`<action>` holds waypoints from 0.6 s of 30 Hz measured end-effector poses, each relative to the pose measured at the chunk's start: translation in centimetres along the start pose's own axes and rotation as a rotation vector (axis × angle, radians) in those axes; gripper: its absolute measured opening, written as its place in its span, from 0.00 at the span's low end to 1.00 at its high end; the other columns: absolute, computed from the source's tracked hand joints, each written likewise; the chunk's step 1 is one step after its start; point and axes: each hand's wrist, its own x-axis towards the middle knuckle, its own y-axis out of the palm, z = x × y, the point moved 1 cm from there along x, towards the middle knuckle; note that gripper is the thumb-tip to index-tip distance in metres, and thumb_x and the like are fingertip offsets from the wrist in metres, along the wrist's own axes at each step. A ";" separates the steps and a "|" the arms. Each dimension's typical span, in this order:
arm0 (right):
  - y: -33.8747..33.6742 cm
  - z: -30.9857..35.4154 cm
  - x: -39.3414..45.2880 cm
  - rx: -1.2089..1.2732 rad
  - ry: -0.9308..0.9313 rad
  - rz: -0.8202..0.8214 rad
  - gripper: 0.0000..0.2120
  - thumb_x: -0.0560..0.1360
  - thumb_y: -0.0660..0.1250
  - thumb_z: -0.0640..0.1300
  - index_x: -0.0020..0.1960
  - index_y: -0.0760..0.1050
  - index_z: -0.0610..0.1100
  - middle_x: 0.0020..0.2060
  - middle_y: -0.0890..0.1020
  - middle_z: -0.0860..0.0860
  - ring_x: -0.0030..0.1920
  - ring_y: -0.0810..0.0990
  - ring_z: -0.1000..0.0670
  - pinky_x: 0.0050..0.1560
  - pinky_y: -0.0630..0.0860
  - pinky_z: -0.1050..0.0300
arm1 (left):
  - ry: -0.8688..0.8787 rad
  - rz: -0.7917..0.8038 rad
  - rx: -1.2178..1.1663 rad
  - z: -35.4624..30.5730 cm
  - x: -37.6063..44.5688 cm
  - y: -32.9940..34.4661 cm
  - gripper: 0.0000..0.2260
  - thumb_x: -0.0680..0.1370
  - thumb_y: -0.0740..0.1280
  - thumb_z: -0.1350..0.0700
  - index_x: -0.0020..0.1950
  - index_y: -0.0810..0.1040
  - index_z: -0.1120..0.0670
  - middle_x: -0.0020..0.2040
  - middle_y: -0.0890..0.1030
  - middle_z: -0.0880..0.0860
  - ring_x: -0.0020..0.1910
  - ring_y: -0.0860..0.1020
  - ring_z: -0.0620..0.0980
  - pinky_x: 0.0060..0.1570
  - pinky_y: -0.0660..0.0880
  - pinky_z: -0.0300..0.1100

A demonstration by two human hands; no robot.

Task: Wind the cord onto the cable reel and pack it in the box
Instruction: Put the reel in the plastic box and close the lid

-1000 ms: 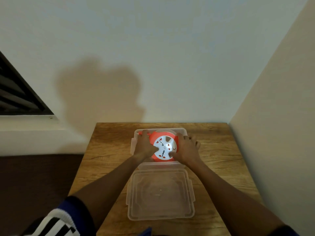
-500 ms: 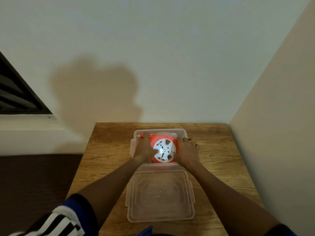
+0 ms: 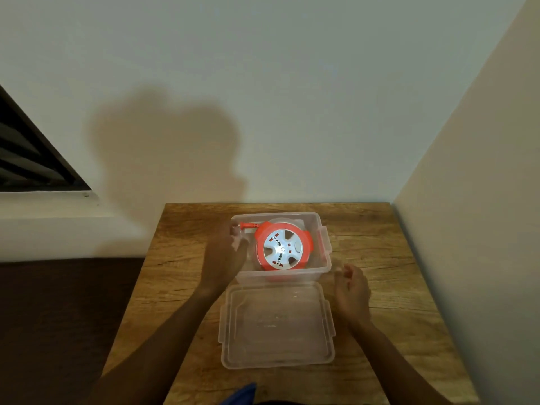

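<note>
— Where's your left hand (image 3: 225,255)?

— At the left wall of the clear plastic box (image 3: 323,226) on the wooden table (image 3: 380,244). Your fingers (image 3: 235,229) reach over the rim near the orange plug (image 3: 248,225); I cannot tell whether they grip it.

— And the reel?

— Your round orange cable reel with the white socket face (image 3: 282,250) lies flat inside the box. The clear plastic lid (image 3: 277,323) lies just in front, on the near side.

— Your right hand (image 3: 352,293)?

— It hovers right of the lid, fingers loosely curled, holding nothing.
</note>
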 end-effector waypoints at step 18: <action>-2.4 0.1 -4.6 -0.004 0.079 0.386 0.11 0.71 0.63 0.34 0.42 0.76 0.50 0.40 0.80 0.55 0.41 0.78 0.55 0.35 0.73 0.61 | -0.720 0.220 -0.155 5.6 -10.6 1.4 0.18 0.79 0.66 0.60 0.69 0.74 0.56 0.66 0.78 0.55 0.61 0.76 0.55 0.58 0.78 0.55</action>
